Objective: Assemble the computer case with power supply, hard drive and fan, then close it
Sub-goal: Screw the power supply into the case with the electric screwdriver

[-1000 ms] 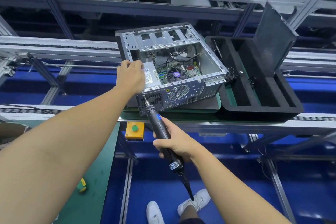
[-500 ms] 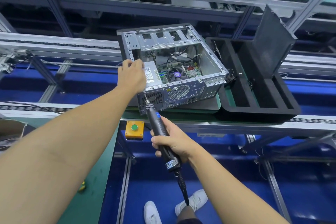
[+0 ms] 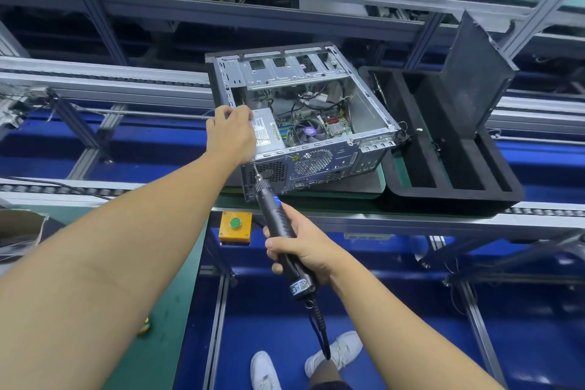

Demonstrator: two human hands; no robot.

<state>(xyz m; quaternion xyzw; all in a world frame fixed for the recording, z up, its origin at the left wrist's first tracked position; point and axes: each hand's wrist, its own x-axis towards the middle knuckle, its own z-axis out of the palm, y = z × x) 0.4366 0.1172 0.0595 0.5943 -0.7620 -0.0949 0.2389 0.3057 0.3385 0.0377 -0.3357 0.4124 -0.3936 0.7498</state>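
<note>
Your left hand (image 3: 231, 133) curls its fingers over the upper left rim of the open case (image 3: 364, 111), right above the power supply (image 3: 267, 136) seated in the near left corner. Your right hand (image 3: 300, 250) is wrapped around a black screwdriver (image 3: 278, 222), cord trailing down from its butt. The bit is pressed to the case's rear wall at its top left corner, beside the power supply's grille.

The case lies on its side on the green table (image 3: 332, 201), rear wall facing you and interior open to the camera. Inside, the board carries a round fan (image 3: 310, 131) near the middle, with loose cables above it. An empty metal drive cage (image 3: 285, 70) runs along the far side.

Just right of the case and touching its corner sits a black foam tray (image 3: 459, 195) with long slots. A dark panel (image 3: 474, 73) stands tilted in its far right slot.

An orange box with a green button (image 3: 235, 226) hangs on the table's near edge, between your two forearms. A torn carton (image 3: 19, 231) shows at the left edge. Your white shoes (image 3: 264, 370) stand on the blue floor below.
</note>
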